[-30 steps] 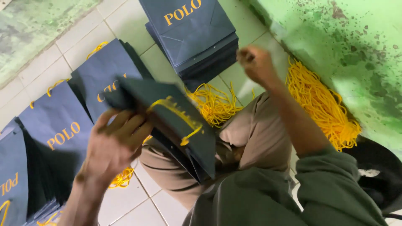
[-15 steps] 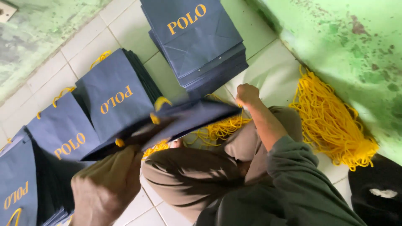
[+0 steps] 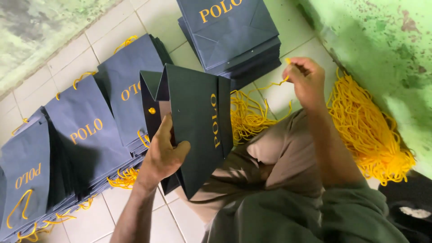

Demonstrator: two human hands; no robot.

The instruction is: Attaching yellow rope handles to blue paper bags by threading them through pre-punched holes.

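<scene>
Left hand (image 3: pixel 164 153) is clamped on a dark blue paper bag (image 3: pixel 193 121), held upright above the lap | right hand (image 3: pixel 306 81) is pinched shut on a yellow cord (image 3: pixel 270 84), raised over the yellow cord pile (image 3: pixel 366 130) | stacked bags (image 3: pixel 90 135) are laid on the tiled floor (image 3: pixel 81 33).

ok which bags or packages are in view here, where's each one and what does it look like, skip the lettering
Held paper bag: centre, gripped by the left hand, folded flat, dark navy with gold lettering.
Flat bag stack: top centre on the tiled floor, navy, no handles showing.
Overlapping bag row: left, navy with yellow cord handles.
Loose cord pile: right by the green wall, yellow; the right hand pinches one strand.
</scene>
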